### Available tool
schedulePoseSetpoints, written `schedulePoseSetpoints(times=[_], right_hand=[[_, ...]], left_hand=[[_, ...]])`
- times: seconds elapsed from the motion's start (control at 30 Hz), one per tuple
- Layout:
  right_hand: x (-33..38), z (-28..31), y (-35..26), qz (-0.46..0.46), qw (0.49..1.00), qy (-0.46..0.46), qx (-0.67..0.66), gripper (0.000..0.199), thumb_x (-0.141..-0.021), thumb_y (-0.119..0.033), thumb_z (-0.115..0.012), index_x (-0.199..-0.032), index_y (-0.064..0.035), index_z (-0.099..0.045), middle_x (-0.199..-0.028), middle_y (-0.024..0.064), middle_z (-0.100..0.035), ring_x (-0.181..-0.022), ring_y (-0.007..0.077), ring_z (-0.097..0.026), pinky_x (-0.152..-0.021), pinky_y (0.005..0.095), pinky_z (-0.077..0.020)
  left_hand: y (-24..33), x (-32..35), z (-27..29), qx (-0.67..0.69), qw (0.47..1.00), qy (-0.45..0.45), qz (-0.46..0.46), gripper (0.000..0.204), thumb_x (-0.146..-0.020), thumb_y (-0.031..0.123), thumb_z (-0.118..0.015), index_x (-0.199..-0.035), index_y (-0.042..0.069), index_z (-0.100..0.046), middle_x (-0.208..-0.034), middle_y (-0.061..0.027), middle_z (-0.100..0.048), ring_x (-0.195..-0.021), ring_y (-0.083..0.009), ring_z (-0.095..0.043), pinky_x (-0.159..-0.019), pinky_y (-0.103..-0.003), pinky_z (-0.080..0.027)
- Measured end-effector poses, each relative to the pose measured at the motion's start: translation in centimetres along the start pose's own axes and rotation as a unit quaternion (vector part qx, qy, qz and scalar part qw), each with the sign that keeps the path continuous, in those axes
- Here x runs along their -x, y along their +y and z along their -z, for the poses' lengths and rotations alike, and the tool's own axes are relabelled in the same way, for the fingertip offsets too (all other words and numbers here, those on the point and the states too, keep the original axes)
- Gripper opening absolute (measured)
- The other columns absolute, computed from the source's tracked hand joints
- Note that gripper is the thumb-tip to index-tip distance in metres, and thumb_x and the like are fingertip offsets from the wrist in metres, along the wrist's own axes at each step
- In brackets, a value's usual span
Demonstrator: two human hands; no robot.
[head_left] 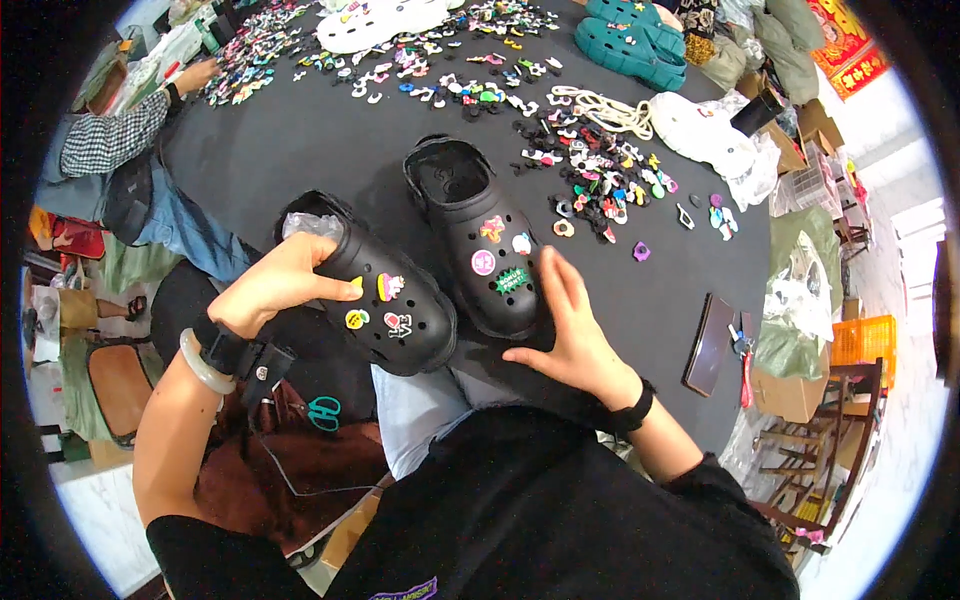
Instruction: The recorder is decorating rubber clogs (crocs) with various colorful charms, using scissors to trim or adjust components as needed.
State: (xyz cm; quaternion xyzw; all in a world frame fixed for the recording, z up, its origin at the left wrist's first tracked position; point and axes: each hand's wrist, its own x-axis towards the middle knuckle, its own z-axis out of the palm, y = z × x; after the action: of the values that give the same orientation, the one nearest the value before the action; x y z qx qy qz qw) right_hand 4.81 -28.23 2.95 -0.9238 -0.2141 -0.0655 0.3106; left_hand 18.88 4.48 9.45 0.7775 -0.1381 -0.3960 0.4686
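Note:
Two black foam clogs lie side by side before me, toes toward me. On the left clog (400, 335) sit several charms, among them a cupcake-like charm (390, 287) and a yellow round one (357, 319). My left hand (285, 285) grips this clog by its side, the thumb pressed on top at a small yellow charm; its other fingers are partly hidden. The right clog (455, 220) carries several charms too, including a green spiky one (511, 281) and a pink round one (483, 262). My right hand (580, 345) is beside its toe, fingers stretched out and thumb apart, holding nothing.
Loose colourful charms (610, 185) spread over the dark table (300, 140). A white clog (385, 25), teal clogs (630, 45) and a white cord (605, 110) lie farther off. A phone (710, 340) rests at right. Another person's hand (197, 76) reaches in at far left.

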Motion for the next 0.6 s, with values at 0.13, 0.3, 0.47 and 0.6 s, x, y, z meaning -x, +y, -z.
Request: schedulePoseSetpoints(times=[0.13,0.3,0.47,0.6], right_hand=[[-0.8,-0.9,-1.1,-0.149,0.972,0.128,-0.129,0.129,-0.057,-0.038,-0.091,-0.151,0.0024,-0.011,-0.150,0.0298,-0.026,-0.139,0.0445,-0.028,-0.114,0.0483,-0.0280],[-2.3,-0.7,0.1,-0.098,0.991,0.091,0.000,0.121,-0.056,-0.035,-0.088,-0.150,-0.0009,-0.021,-0.149,0.0242,-0.032,-0.137,0.0434,-0.030,-0.114,0.0480,-0.0284],[-1.6,4.0,2.9,-0.030,0.999,0.020,0.022,0.111,-0.058,-0.027,-0.086,-0.150,-0.0042,-0.027,-0.149,0.0198,-0.035,-0.137,0.0404,-0.032,-0.115,0.0461,-0.0287],[-0.7,5.1,1.1,-0.033,0.997,0.054,0.052,0.104,-0.063,-0.024,-0.085,-0.150,-0.0054,-0.030,-0.149,0.0203,-0.034,-0.136,0.0378,-0.035,-0.111,0.0450,-0.0319]], left_hand=[[0.5,0.1,0.0,-0.014,0.999,0.002,0.032,0.031,-0.079,0.002,-0.071,-0.109,-0.002,-0.067,-0.101,-0.0034,-0.069,-0.091,-0.0106,-0.063,-0.085,-0.028,-0.050],[0.7,0.1,-0.5,0.021,0.999,-0.014,0.037,0.031,-0.081,0.000,-0.069,-0.111,-0.002,-0.066,-0.106,-0.0050,-0.070,-0.094,-0.0113,-0.063,-0.087,-0.027,-0.050],[0.7,-0.7,-4.2,-0.046,0.998,-0.051,-0.009,0.032,-0.081,0.012,-0.076,-0.107,-0.004,-0.067,-0.101,-0.0078,-0.071,-0.096,-0.0109,-0.062,-0.086,-0.029,-0.050],[1.5,-2.3,-6.1,-0.066,0.996,-0.024,-0.057,0.031,-0.077,0.009,-0.077,-0.103,-0.005,-0.066,-0.097,-0.0112,-0.072,-0.088,-0.0131,-0.066,-0.084,-0.032,-0.052]])
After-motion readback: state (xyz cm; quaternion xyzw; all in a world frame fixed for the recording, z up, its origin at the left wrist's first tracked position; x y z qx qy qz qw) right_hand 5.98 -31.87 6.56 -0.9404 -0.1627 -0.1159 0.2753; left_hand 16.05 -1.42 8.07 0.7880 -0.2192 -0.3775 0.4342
